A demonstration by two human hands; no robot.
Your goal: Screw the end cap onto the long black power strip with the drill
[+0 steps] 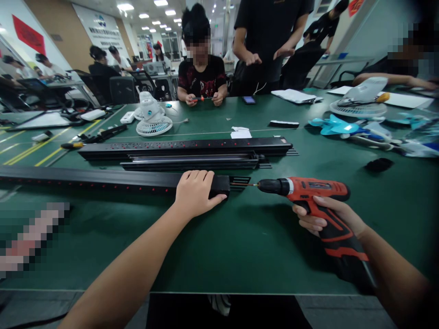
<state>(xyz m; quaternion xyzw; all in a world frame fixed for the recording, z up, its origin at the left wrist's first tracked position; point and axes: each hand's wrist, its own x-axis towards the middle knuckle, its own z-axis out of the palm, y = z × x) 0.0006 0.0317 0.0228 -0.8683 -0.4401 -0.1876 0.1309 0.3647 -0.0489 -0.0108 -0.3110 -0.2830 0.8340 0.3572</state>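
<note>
My right hand [320,214] is wrapped around the grip of a red and black cordless drill [318,185]. The drill points left, and its long thin bit [242,184] reaches the end of a long black bar [113,180] dotted with red along its side. Over that bar's right end lies my left hand [195,191], fingers across the top and thumb along the near side. Metal prongs or a slotted bracket [245,179] stick out of this end. Exactly where the bit's tip meets the bar is hard to make out.
Beyond lie another black bar with red dots [185,148] and a narrower black rail [192,161]. White fans [151,114], blue fan blades [332,125] and a black tuft [379,164] are on the green table [240,256]. Across it, a seated person [202,75] holds a small tool.
</note>
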